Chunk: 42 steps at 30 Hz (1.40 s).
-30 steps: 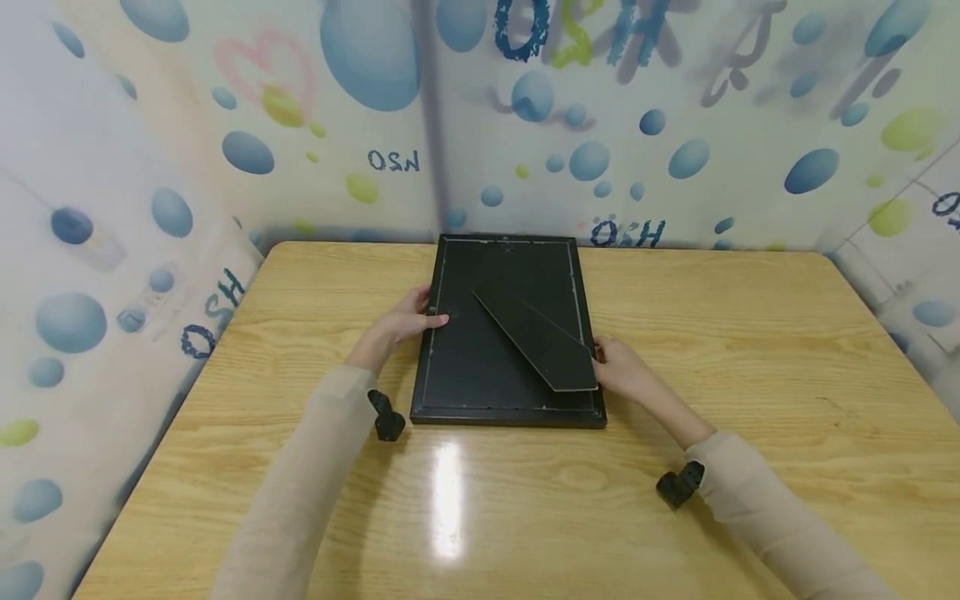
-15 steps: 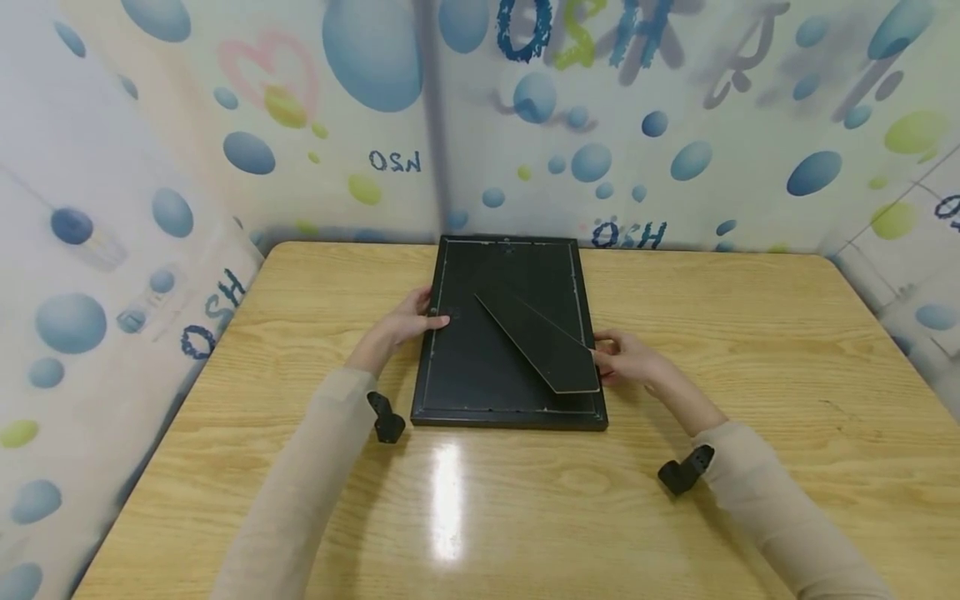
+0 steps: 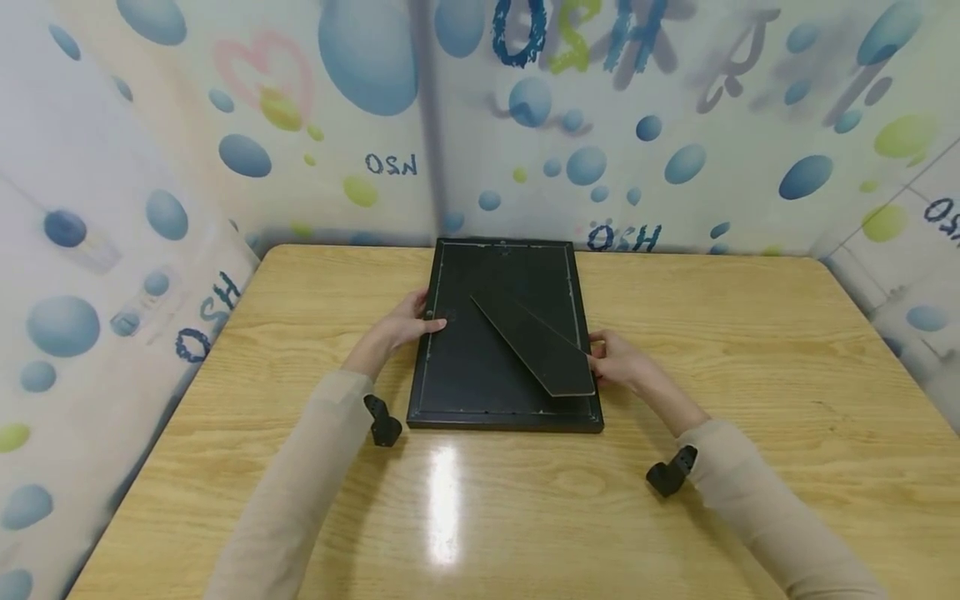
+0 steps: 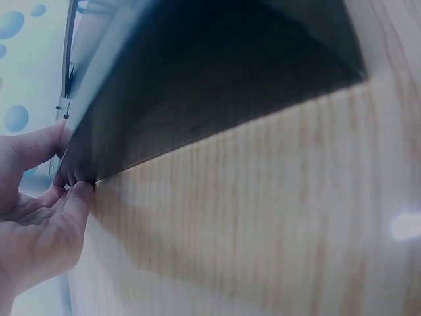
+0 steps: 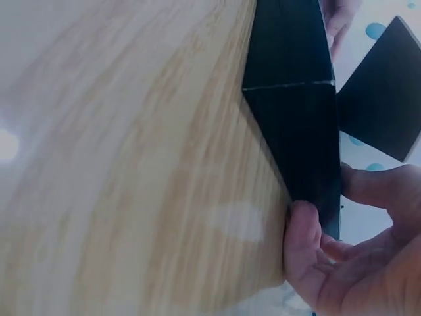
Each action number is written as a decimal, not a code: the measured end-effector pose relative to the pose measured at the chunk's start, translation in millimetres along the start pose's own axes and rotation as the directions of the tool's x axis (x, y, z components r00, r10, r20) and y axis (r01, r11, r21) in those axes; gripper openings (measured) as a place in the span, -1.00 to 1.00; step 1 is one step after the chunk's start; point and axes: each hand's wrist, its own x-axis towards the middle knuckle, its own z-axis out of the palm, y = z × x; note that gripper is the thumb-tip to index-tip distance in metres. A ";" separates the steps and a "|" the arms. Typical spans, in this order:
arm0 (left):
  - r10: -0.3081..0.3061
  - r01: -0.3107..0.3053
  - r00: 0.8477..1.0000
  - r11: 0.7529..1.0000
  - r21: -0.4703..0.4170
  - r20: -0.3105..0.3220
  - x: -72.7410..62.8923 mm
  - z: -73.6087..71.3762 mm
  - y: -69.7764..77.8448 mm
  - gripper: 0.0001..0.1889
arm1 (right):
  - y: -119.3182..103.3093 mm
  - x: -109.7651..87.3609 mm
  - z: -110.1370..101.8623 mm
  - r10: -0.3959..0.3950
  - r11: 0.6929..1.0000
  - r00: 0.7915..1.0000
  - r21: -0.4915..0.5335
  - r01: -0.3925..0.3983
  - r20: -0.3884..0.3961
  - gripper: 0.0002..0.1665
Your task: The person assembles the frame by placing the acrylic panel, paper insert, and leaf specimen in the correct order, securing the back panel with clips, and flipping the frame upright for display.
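Note:
A black picture frame (image 3: pixel 465 375) lies back side up on the wooden table, its long sides running away from me. From its back a flat black easel stand (image 3: pixel 536 350) juts out at a slant, toward the near right corner. My left hand (image 3: pixel 405 323) grips the left side, thumb on the back and fingers at the outer edge. In the left wrist view, its fingertips sit low against the frame's side wall (image 4: pixel 197 92). On the opposite side, my right hand (image 5: pixel 368 243) pinches the frame's edge (image 5: pixel 302 131) between thumb and fingers, beside the stand.
The wooden table (image 3: pixel 750 350) reaches out to both sides of the frame. Behind it stands a wall (image 3: pixel 480 150) printed with blue and green drops, right at the frame's far end. A small black camera sits on each wrist (image 3: pixel 384 423).
My right hand has shifted slightly along the right edge and regripped it. The left hand keeps its hold, and the frame stays in place.

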 end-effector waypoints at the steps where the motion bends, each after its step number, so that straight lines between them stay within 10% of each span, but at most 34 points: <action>1: -0.001 0.001 1.000 1.000 -0.001 0.002 -0.1 -0.1 -0.1 -0.19 | -0.9 0.8 1.1 0.005 1.000 1.000 0.001 -0.005 -0.007 -0.32; 14: 0.056 -0.054 0.994 0.998 -0.025 0.094 1.1 -9.5 -20.7 -0.21 | 14.0 7.7 1.5 -0.016 0.999 1.000 0.041 0.017 -0.025 -0.34; 28: 0.134 -0.121 0.939 0.991 -0.061 0.317 -28.0 -25.0 -27.7 -0.18 | 2.8 10.0 -23.6 0.083 0.968 0.995 0.232 -0.093 0.051 -0.29; 42: 0.045 -0.031 0.969 0.998 -0.063 0.245 -42.7 -18.9 -24.3 -0.10 | 4.2 12.7 -19.7 0.076 0.968 0.996 0.237 -0.083 0.037 -0.31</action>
